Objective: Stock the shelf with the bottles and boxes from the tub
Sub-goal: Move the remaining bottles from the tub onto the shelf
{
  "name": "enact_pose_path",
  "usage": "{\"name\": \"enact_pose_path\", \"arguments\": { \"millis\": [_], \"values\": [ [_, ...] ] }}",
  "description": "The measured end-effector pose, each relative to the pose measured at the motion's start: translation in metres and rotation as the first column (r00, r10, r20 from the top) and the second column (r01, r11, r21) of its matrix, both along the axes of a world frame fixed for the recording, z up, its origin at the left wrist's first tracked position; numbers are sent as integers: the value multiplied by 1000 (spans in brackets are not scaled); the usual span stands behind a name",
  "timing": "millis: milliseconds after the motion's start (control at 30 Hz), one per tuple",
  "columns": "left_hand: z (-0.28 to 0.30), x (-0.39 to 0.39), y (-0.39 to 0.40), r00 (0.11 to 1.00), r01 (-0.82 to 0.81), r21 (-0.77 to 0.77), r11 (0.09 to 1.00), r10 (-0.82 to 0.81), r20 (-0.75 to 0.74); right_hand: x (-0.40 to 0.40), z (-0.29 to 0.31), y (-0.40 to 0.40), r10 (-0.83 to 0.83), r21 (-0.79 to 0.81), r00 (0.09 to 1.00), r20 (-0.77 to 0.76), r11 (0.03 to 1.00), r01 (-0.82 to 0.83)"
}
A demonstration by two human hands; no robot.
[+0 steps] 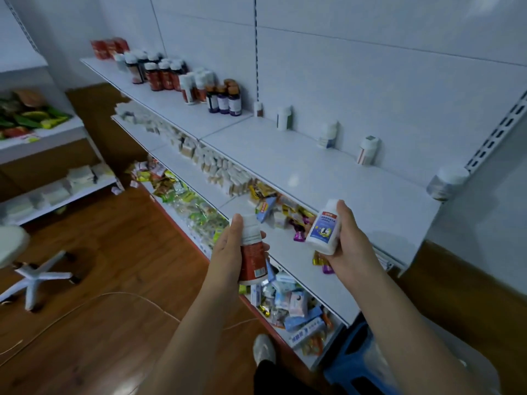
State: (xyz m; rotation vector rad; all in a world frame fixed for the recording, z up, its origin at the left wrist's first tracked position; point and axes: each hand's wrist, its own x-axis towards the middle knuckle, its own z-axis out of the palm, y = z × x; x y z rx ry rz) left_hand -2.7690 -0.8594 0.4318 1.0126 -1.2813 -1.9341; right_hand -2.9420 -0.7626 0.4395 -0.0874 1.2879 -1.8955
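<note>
- Your left hand [231,249] grips a red bottle [252,252] with a white cap, fingers and thumb curled round its body. The bottle tilts, cap pointing up and away from you.
- Your right hand [346,240] grips a white bottle [323,228] with a blue label, thumb along one side, fingers wrapped behind it. This bottle tilts too.
- Both bottles hang in the air in front of the top shelf [299,166], just below its front edge and touching nothing on it.
- The right half of that shelf carries five white-capped bottles spaced apart along the back wall; the nearest one [447,182] stands at the far right end.
- The left half holds a dense cluster of dark bottles [225,99] and, at the far end, red boxes [109,48].
- The shelf below carries rows of small pale boxes [216,166].
- The lower shelves hold loose colourful packets [188,201] and light blue boxes [296,306].
- A blue tub [353,363] sits on the floor by your right forearm, partly hidden.
- A white chair base [37,276] stands on the wooden floor [114,323] to your left.
</note>
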Motion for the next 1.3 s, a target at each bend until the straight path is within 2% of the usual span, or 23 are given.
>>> {"name": "enact_pose_path", "arguments": {
  "millis": [167, 333, 433, 567, 700, 800, 867, 933, 1000, 1067, 1200, 1300],
  "values": [
    [8, -49, -78, 998, 24, -110, 994, -17, 64, -57, -8, -72, -101, 61, 995, -9, 993, 101],
    [23, -124, -155, 982, 130, -326, 936, -76, 173, -126, -14, -133, -219, 135, 958, -184, 960, 245],
    [24, -167, -191, 960, 215, -461, 861, -100, 261, -156, -18, -164, -160, 237, 904, -396, 933, 269],
    [21, -208, -219, 951, 293, -519, 803, -186, 248, -180, -28, -206, -48, 267, 736, -676, 914, 305],
    [8, -227, -238, 942, 336, -565, 754, -255, 220, -197, -43, -226, 132, 375, 630, -765, 887, 270],
    [-9, -229, -263, 911, 411, -545, 731, -314, 267, -192, -55, -220, 156, 392, 551, -820, 854, 343],
    [-27, -230, -282, 853, 515, -571, 639, -314, 418, -180, -62, -211, 160, 405, 471, -868, 777, 482],
    [-40, -229, -298, 788, 604, -637, 479, -245, 564, -168, -64, -205, 169, 378, 374, -912, 700, 606],
    [-50, -230, -306, 753, 655, -689, 312, -181, 633, -165, -58, -210, 221, 393, 335, -916, 664, 636],
    [-55, -230, -310, 728, 685, -701, 199, -149, 669, -171, -53, -223, 254, 430, 358, -899, 674, 601],
    [-57, -228, -317, 709, 704, -702, 107, -148, 689, -182, -51, -242, 370, 517, 364, -855, 670, 534],
    [-55, -221, -329, 718, 693, -721, 8, -105, 688, -170, -52, -246, 316, 515, 424, -849, 676, 527]
  ]
}}
